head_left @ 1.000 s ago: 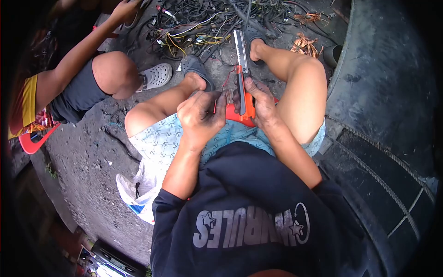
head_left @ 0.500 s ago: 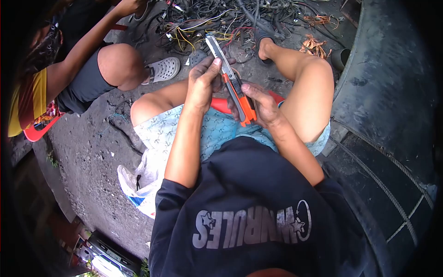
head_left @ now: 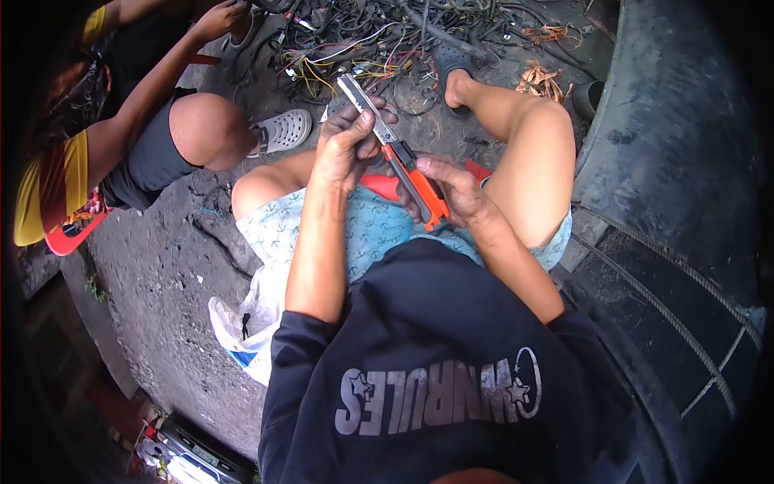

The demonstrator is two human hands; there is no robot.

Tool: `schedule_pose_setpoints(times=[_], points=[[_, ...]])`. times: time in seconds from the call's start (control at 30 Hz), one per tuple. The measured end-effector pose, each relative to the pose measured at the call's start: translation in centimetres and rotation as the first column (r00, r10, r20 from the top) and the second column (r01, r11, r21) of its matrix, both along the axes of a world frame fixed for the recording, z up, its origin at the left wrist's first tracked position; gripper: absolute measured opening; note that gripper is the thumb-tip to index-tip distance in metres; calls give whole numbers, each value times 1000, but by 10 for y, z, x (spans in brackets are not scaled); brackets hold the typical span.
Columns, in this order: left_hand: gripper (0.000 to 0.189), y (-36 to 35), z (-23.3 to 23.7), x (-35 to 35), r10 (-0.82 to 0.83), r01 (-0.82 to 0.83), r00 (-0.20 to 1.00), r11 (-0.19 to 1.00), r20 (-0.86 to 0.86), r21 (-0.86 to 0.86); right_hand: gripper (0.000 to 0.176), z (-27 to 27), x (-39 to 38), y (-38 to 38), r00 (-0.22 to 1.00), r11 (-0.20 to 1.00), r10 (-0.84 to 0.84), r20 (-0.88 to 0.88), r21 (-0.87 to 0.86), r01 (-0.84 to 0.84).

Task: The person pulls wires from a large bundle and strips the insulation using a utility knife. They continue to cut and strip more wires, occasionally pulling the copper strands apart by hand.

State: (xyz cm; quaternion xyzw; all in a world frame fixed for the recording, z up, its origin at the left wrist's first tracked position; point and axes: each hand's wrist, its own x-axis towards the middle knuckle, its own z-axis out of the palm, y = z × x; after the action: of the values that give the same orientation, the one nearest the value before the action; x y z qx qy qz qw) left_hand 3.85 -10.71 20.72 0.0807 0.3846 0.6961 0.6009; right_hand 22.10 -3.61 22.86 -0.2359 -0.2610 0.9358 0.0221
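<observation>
An orange and black utility knife (head_left: 398,153) lies slantwise between my hands above my lap, its metal blade end pointing up and to the left. My left hand (head_left: 345,145) pinches the metal front part, thumb on top and dark, dirty fingers beneath. Around the orange handle, my right hand (head_left: 454,189) is closed, its thumb resting on the side near the black slider. Some of the right fingers are hidden behind the handle.
A tangle of cables and wires (head_left: 363,48) covers the ground ahead. Stripped copper strands (head_left: 544,81) lie beyond my right knee. Another person (head_left: 145,129) sits on the left. A large black rubber-like surface (head_left: 669,145) with ropes rises on the right. A white sack (head_left: 262,310) lies beside my left thigh.
The knife's blade end has shifted left and slightly down in view, along with my left hand. My right thumb has moved a little on the handle. Both hands keep their hold.
</observation>
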Motion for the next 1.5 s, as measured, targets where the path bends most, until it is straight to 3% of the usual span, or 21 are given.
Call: schedule_pose_setpoints(times=[0.13, 0.23, 0.37, 0.6, 0.87, 0.97, 1.03, 1.07, 1.13, 1.17, 1.2, 1.27, 1.5], points=[[34, -1, 5, 3, -111, 110, 992, 994, -58, -17, 51, 3, -1, 4, 1000, 997, 6, -21, -75, -8], [28, 4, 17, 16, -8, 9, 1000, 998, 8, -64, 56, 2, -2, 5, 995, 997, -26, -92, -78, 19], [27, 5, 14, 17, -13, 15, 999, 997, 36, -71, 59, 4, -1, 6, 994, 982, -29, -108, -189, 8], [33, 2, 1, 15, -34, 53, 981, 994, 188, -94, 59, 8, -2, 7, 975, 933, -73, -208, -361, -8], [33, 4, 1, 19, -39, 53, 989, 994, 144, -94, 59, 5, 1, 8, 965, 923, -68, -252, -384, -35], [32, 5, 3, 19, -8, 24, 991, 993, 136, -116, 56, 5, 1, 7, 977, 928, -53, -207, -372, -29], [28, 7, 7, 18, 34, -23, 998, 982, 52, -185, 51, 3, 2, 7, 992, 977, 5, -127, -209, -32], [28, 8, 7, 16, 36, -26, 998, 983, 49, -182, 51, -1, 2, 6, 991, 978, 8, -130, -206, -35], [23, 10, 9, 13, 142, -153, 988, 966, -69, -210, 44, -6, 0, 5, 1000, 999, 24, 6, 21, -24], [22, 11, 17, 15, 132, -190, 966, 945, -221, -267, 41, -4, 0, 5, 999, 995, 22, 35, 99, -25], [22, 10, 15, 14, 136, -194, 965, 944, -223, -267, 41, -3, 1, 4, 999, 995, 26, 32, 99, -29], [25, 9, 12, 13, 88, -207, 917, 939, -390, -274, 39, -3, 1, 4, 1000, 982, 10, 25, 188, -15], [17, 9, 16, 19, 43, -144, 949, 941, -313, -306, 39, -9, 1, 2, 998, 985, -53, 37, 165, 47]])
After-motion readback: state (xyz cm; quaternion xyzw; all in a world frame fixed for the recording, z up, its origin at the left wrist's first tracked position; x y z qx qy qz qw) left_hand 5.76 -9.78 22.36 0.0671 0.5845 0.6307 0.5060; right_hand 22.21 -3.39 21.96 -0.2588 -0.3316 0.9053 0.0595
